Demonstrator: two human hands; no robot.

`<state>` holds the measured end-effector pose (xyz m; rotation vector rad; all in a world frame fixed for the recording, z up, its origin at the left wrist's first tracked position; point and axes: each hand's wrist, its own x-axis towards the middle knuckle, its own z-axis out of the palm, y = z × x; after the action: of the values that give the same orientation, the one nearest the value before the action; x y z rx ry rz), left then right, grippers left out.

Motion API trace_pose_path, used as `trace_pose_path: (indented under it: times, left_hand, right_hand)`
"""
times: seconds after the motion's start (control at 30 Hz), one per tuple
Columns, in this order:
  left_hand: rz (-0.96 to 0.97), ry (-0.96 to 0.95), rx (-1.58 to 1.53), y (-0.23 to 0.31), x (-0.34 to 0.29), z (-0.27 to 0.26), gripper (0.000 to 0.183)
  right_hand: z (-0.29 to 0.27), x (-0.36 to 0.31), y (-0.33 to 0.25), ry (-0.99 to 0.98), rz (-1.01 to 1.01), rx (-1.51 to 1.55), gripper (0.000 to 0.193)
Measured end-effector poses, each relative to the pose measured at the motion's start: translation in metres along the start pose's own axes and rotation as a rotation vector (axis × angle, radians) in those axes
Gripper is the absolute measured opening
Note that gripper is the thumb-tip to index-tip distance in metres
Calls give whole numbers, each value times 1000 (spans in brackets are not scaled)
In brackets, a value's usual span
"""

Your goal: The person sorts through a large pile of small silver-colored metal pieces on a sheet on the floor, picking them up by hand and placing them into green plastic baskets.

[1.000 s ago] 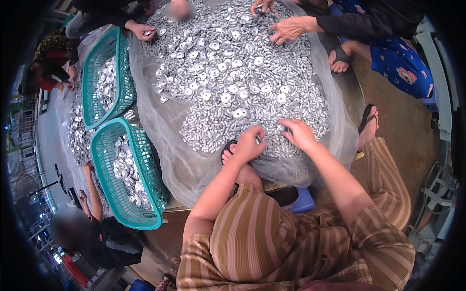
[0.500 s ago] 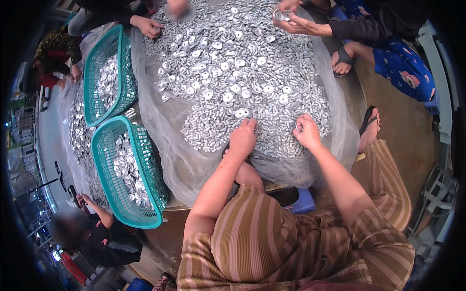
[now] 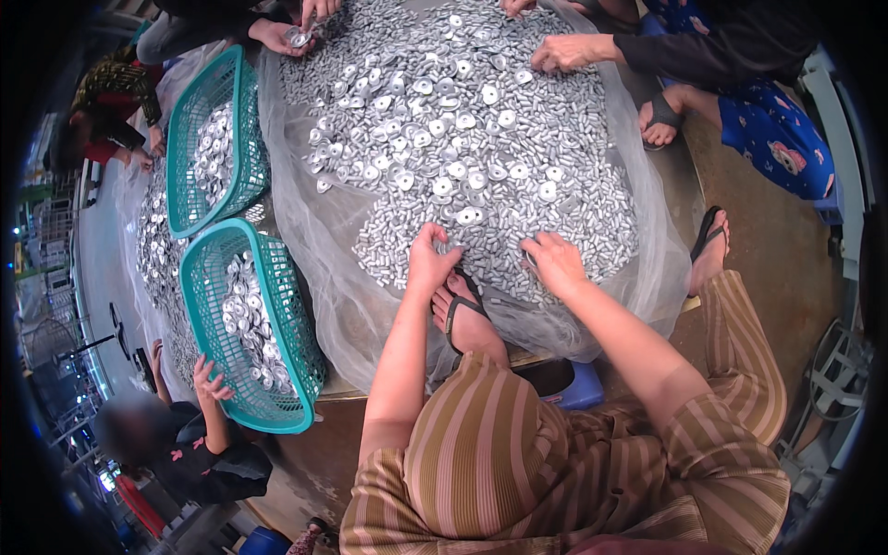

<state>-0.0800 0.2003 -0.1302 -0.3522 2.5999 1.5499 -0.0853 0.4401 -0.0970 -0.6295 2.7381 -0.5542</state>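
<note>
A broad heap of small silvery metal cylinders [image 3: 592, 199] spreads before me, with larger round metal caps [image 3: 465, 215] that have a centre hole lying on top. At the heap's near edge my left hand [image 3: 431, 265] curls with thumb and forefinger around something greyish, too small to make out. To its right my right hand [image 3: 555, 265] is bent down on the cylinders, its fingertips closed together. Whatever those fingertips pinch is mostly hidden. A round cap rests just beyond the gap between my hands.
Clear plastic sheeting [image 3: 328, 277] lies under the heap. Two teal baskets [image 3: 310, 370] holding metal caps stand at left. Co-workers' hands [image 3: 564, 53] work at the far side; another person's hand [image 3: 211, 381] is by the near basket. My sandalled foot [image 3: 462, 319] sits below my left hand.
My left hand has drawn back left, its thumb and forefinger parting into a curve. The right hand has moved left and turned down. The far-right co-worker's hands have lowered to the heap.
</note>
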Motion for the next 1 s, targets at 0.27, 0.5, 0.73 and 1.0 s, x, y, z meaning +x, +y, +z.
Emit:
trace_pose_path:
  times: [0.27,0.5,0.73,1.0]
  left_hand:
    - [36,-260,416,52,1,10,45]
    - [17,-320,340,58,5,1,29]
    - [339,-442,535,58,-36,40,22]
    - [51,-465,-17,49,-35,42,7]
  right_hand:
    - [0,0,16,81,3,17,19]
    - [-1,-3,19,20,-103,-57,16]
    - [0,5,18,69,-129,-51,13]
    - [-19,22,25,50,518,1117,8]
